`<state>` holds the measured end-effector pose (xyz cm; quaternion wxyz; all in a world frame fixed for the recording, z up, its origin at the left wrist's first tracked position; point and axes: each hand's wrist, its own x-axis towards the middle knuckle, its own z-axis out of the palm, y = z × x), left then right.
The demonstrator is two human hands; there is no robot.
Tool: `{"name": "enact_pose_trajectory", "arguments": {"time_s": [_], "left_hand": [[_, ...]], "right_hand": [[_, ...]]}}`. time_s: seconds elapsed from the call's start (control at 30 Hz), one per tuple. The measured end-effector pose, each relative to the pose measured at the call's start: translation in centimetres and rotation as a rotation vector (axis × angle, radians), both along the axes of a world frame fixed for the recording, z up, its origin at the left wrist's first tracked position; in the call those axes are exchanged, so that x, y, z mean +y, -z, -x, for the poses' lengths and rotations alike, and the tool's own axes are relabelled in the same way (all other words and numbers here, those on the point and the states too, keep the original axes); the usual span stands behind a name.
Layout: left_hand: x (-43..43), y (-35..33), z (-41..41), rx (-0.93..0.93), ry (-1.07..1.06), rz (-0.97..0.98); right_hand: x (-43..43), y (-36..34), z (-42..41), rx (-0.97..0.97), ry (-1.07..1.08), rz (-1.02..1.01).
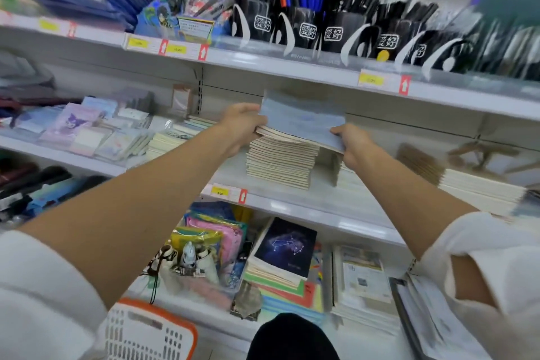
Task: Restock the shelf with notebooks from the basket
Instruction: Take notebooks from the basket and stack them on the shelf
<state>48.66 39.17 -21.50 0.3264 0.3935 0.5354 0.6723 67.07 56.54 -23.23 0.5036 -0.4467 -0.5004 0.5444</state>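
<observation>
At frame centre, the left hand (242,126) and right hand (354,144) curl their fingers round opposite ends of a blue-covered notebook batch (302,120) atop the shelf stack (280,165). The batch is likely light and floppy, best held at both edges.

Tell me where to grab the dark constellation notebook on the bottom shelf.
Pinch its near edge from the front, thumb on the cover, fingers beneath. The constellation notebook lies face up on top of a stack, tilted, its far end under the middle shelf, so coming straight down looks cramped.
</observation>
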Motion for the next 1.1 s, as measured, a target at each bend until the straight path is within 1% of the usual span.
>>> {"name": "enact_pose_trajectory", "arguments": {"time_s": [0.07, 0.17, 0.23, 0.37, 0.43, 0.57, 0.7, 0.77, 0.93, 1.03, 1.1], "left_hand": [[0.9, 0.3, 0.7, 0.037, -0.035, -0.028], [1.8, 0.6, 1.3, 0.112, -0.092, -0.045], [2.4, 0.6, 1.4, 0.188, -0.132, -0.046], [4.1, 0.2, 1.4, 0.251, -0.207, -0.106], [5.1, 0.0, 1.8, 0.258, -0.229, -0.121], [7.2, 0.0, 2.6, 0.263, -0.197, -0.105], [9.2, 0.6, 4.0, 0.297, -0.173, -0.106], [10.3, 0.8, 4.6, 0.332, -0.165, -0.108], [13.5, 1.1, 5.4, 0.461, -0.221, -0.129], [15.3, 0.8, 5.8, 0.518, -0.238, -0.121], [16.4, 0.6, 6.0, 0.501, -0.212, -0.131]], "right_hand": [[0.1, -0.9, 0.9, 0.023, 0.02, 0.026], [-2.6, -2.9, 2.1, 0.026, 0.076, 0.03], [-3.3, -3.3, 2.4, 0.031, 0.151, -0.005], [-3.4, -2.8, 2.4, 0.046, 0.248, -0.133], [-3.2, -2.3, 2.3, 0.036, 0.22, -0.221], [-1.5, -0.4, 2.2, -0.148, 0.104, -0.332], [1.1, 0.8, 2.2, -0.333, 0.165, -0.456], [2.2, 1.1, 2.2, -0.333, 0.185, -0.492], [4.8, 1.8, 3.3, -0.246, 0.226, -0.559], [6.5, 2.1, 3.3, -0.311, 0.203, -0.561], [7.9, 2.3, 3.2, -0.341, 0.166, -0.558]]}}
